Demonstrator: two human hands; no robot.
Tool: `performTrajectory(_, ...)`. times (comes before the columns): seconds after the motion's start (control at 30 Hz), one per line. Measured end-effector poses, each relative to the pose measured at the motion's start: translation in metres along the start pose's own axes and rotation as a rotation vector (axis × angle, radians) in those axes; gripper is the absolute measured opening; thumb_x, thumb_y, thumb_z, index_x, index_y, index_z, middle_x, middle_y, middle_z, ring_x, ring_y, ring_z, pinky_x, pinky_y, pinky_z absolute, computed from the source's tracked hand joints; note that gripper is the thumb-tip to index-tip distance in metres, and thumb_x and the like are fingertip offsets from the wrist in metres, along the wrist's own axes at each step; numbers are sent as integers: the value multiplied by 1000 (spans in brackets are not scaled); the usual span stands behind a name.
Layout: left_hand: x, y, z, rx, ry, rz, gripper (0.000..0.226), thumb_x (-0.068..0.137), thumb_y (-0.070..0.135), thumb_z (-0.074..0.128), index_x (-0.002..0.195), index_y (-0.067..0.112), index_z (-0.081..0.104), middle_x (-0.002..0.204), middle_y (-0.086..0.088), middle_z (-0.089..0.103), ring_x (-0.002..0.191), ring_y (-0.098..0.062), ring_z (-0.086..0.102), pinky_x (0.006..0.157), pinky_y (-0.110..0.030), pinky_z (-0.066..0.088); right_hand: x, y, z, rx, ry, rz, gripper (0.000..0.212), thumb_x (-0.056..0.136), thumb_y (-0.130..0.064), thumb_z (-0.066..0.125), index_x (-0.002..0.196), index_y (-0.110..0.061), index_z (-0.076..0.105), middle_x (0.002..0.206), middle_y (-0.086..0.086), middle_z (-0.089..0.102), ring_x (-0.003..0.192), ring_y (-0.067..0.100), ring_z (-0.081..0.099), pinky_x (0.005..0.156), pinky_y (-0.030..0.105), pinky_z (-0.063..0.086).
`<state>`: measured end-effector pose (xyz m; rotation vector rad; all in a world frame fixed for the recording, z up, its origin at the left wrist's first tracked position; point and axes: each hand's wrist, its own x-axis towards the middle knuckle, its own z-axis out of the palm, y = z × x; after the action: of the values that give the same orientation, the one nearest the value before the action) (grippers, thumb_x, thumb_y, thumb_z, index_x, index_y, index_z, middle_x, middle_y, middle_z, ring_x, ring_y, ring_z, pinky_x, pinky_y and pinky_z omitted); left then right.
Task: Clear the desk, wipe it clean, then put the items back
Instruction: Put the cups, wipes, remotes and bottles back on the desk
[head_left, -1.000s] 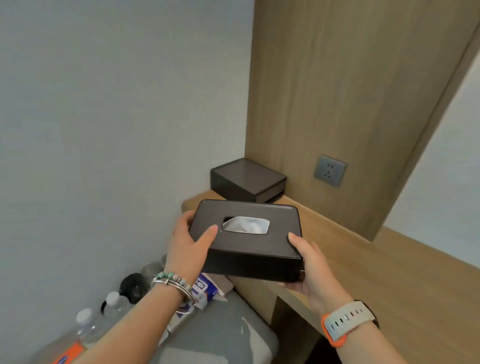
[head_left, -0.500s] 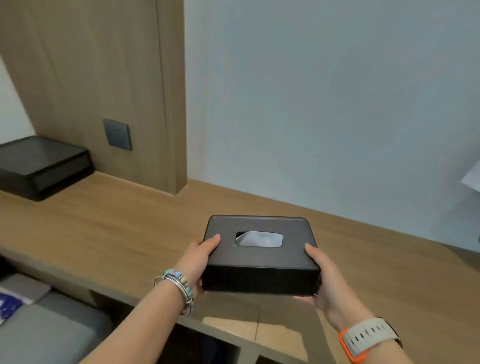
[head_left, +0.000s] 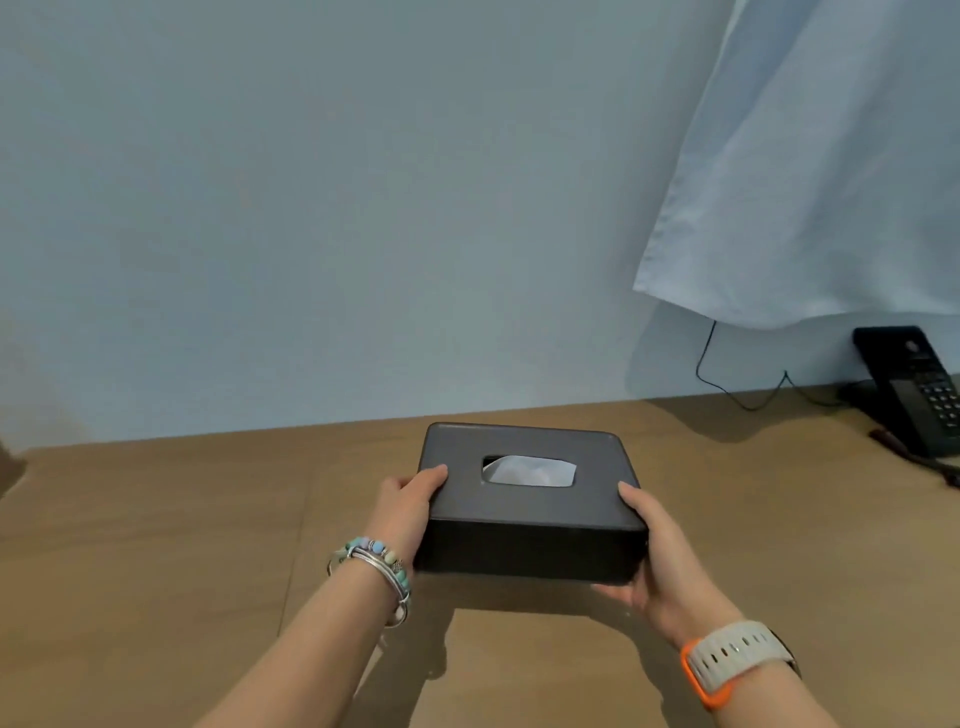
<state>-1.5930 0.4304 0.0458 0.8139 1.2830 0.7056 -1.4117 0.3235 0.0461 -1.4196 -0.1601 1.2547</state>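
Holding a dark grey rectangular tissue box (head_left: 524, 514) between both hands, the person carries it level just above a brown wooden bench (head_left: 156, 519). A shadow under the base suggests it is lifted, not set down. The box sits at the centre of view, a little short of the pale blue-grey wall (head_left: 311, 208). White tissue (head_left: 530, 470) shows in the top slot.

Left hand (head_left: 405, 514): thumb laid on the box's top left edge, palm against the side. Remaining fingers are hidden beneath, so their lie cannot be told. Beaded and silver bracelets (head_left: 379, 561) at that wrist.

Right hand (head_left: 654, 551): thumb on the top right edge, fingers curled under the base, clamping it. Cream-strapped watch with orange case (head_left: 727, 660) at that wrist.

Far right, well apart from the box: a black corded telephone (head_left: 914, 384) stands on the bench against the wall, with a thin black cable (head_left: 737, 395) trailing left of it. A pale blue cloth (head_left: 810, 182) hangs above.

Progress, as a judgement: apart from the telephone and cable, nothing else shows on the bench. No wiping rag is in view. Whether the box is being cleared off or put back cannot be told. If clearing, the telephone and the wipe remain.
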Motion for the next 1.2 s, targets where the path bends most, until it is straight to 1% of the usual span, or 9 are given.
performTrajectory(0.17,29,-4,82,92,-36,15,28,89,35,57,103,15,45,106,-14,56,92,-29,57,84,-46,52,33,-31,-63,91,47,12,23,89,-37,55,101,-18,57,94,12,66,88,29,63,71,42,53)
performTrajectory(0.3,48,-17,157,117,-49,20,36,87,39,59,109,14,45,110,-15,56,100,-32,57,91,-51,49,69,-59,-128,127,67,32,30,87,-37,57,110,-18,54,100,14,64,91,30,62,69,43,52)
performTrajectory(0.53,49,-51,300,101,-17,-31,44,83,43,63,113,15,46,110,-14,57,98,-33,58,88,-54,51,119,-125,-264,55,61,93,46,84,-42,61,121,-17,52,105,13,64,93,28,62,66,38,52)
performTrajectory(0.7,49,-63,373,137,-5,-24,44,83,43,62,113,15,46,109,-13,58,98,-32,58,87,-54,51,150,-157,-328,93,67,97,48,80,-40,66,121,-18,52,110,16,64,98,33,64,78,47,55)
performTrajectory(0.77,48,-66,392,177,-47,-11,43,86,41,61,116,15,44,110,-13,57,97,-31,58,85,-50,52,159,-165,-346,70,77,98,49,81,-40,66,122,-19,50,112,17,63,99,34,62,77,46,55)
performTrajectory(0.87,44,-71,412,233,-150,3,46,88,37,59,125,15,41,111,-9,55,95,-26,57,75,-39,54,167,-173,-365,23,106,116,49,82,-40,65,121,-18,47,109,18,62,97,33,61,67,41,54)
performTrajectory(1.0,44,-78,441,273,-184,46,56,86,35,63,132,16,40,118,-8,56,103,-27,58,90,-44,51,176,-184,-388,12,122,152,49,84,-40,64,121,-14,45,105,19,62,92,33,61,61,38,51)
performTrajectory(1.07,44,-80,456,289,-176,59,62,83,35,67,135,16,39,120,-8,56,104,-26,58,92,-43,50,186,-192,-398,-22,131,151,49,84,-39,64,121,-13,46,104,19,62,92,33,61,62,39,52)
performTrajectory(1.2,53,-83,485,334,-93,92,73,81,36,69,141,15,34,127,-9,52,106,-25,55,93,-39,48,210,-215,-412,-101,123,116,45,87,-40,62,122,-18,45,108,19,59,97,34,60,72,46,56)
